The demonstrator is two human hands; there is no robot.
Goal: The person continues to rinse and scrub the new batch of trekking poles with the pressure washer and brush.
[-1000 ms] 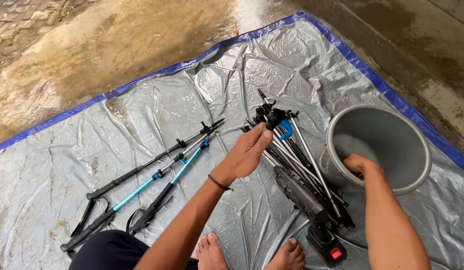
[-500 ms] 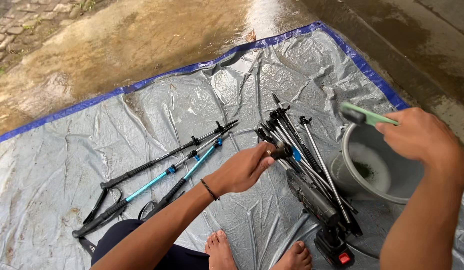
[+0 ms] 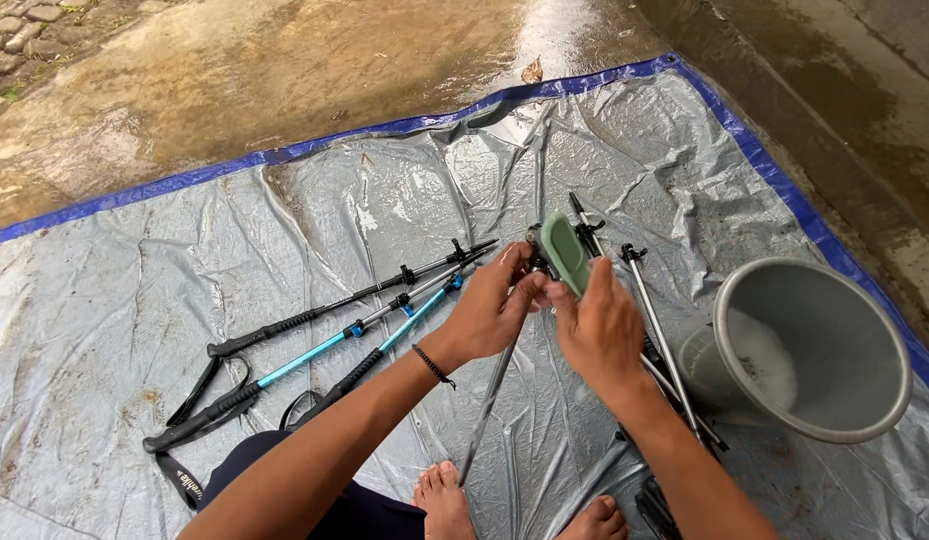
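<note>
1. Three trekking poles (image 3: 324, 345) lie far left on the silver tarp (image 3: 114, 300), side by side, handles twd the person, tips pointing up-right. One has a blue shaft; the others are black. Wrist straps trail off the grips near the tarp's lower left.
2. Blue tarp edge (image 3: 384, 128) runs along the top, w/ wet ground beyond it.
3. Left hand (image 3: 489, 310), black band on the wrist, is closed round the top end of a grey pole (image 3: 489, 400). That pole slants down from the hand to beside the bare feet (image 3: 444, 500) at the bottom edge.
4. Right hand (image 3: 599, 335) sits just right of the left, the two nearly touching at the fingertips. It's clamped on a pale green brush (image 3: 566, 255), which stands up above the fingers against the pole's top end. Bristles not visible from here.
5. More grey poles (image 3: 659, 335) lie just right of the right hand, partly hidden by the forearm, tips pointing up-left. Their lower ends run under the arm; can't tell how many.
6. Grey bucket (image 3: 864, 330) at far right, tipped twd the person, w/ foamy water inside. It rests on the tarp near those poles.
</note>
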